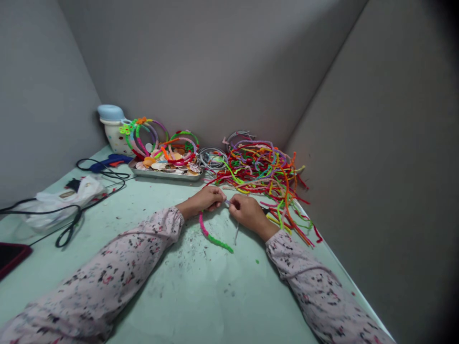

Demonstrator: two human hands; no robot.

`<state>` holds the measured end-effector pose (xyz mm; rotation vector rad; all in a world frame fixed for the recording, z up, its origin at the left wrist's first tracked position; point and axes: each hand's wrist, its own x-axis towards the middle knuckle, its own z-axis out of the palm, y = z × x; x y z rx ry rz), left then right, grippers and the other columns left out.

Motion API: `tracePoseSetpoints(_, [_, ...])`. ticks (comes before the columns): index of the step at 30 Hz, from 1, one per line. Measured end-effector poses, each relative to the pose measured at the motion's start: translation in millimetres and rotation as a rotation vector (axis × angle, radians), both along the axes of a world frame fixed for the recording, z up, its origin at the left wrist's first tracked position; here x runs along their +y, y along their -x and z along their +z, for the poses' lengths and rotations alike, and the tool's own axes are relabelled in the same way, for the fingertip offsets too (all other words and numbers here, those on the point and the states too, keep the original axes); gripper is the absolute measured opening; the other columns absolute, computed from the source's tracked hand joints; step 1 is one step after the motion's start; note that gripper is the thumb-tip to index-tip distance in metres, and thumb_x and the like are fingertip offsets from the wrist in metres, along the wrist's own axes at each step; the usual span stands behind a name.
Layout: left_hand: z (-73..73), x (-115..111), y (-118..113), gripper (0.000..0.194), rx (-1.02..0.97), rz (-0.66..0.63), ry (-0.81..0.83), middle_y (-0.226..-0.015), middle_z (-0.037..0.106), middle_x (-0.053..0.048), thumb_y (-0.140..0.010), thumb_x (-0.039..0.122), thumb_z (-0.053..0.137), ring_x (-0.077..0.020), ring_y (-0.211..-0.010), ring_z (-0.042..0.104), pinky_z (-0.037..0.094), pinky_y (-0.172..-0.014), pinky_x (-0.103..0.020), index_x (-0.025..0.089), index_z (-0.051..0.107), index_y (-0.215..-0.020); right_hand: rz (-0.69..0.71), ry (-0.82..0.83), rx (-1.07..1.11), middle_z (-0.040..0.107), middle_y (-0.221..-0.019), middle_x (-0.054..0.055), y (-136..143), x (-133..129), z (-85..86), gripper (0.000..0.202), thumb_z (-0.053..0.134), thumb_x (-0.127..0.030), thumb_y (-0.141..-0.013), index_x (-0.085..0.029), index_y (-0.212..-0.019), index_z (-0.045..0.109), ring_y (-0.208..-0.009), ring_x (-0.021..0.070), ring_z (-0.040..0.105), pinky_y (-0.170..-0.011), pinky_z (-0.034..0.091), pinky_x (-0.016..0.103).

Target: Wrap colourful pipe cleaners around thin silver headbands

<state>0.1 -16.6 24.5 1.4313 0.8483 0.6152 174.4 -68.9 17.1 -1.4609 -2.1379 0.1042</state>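
My left hand (206,200) is closed in a pinch on a curved headband (203,227) wrapped in fuzzy pipe cleaner. Its pink and bright green end hangs below that hand and curves to the right over the table. Close by, my right hand (247,210) pinches a lilac pipe cleaner (227,202), a short bit of which shows between the two hands. A thin bare grey wire end (236,234) sticks out beneath my right hand. My fingers hide where the lilac piece meets the wire.
A heap of coloured pipe cleaners (258,167) lies behind my right hand, beside coiled grey wire hoops (212,157). A metal tray (165,176) holds wrapped headbands and shells. Leftward are a blue-lidded cup (114,131), black cable (77,222), plastic bag (53,210) and phone (12,258). Walls enclose the table.
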Motion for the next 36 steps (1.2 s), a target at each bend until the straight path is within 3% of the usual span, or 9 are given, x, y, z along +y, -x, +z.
tracePoseSetpoints(10, [-4.0,1.5,0.0,0.008,0.007,0.002,-0.011,-0.05,0.047,0.005,-0.07,0.022,0.057,-0.0047,-0.035,0.036,0.024,-0.034,-0.017,0.014,0.055,-0.072,0.058,0.042,0.025,0.062,-0.069,0.0,-5.4,1.8,-1.2,0.008,0.053,-0.019,-0.077,-0.018,-0.078,0.06,-0.06,0.0121,0.052,-0.058,0.034,0.022])
tracePoseSetpoints(36, [-0.8,-0.3,0.6,0.009,-0.005,-0.02,-0.012,-0.05,0.048,0.005,-0.072,0.023,0.057,-0.005,-0.036,0.037,0.024,-0.034,-0.018,0.014,0.055,-0.073,-0.062,-0.098,-0.246,0.064,-0.077,0.005,4.3,-5.3,2.2,0.01,0.051,-0.021,-0.079,-0.018,-0.08,0.061,-0.064,0.016,0.052,-0.058,0.027,0.027])
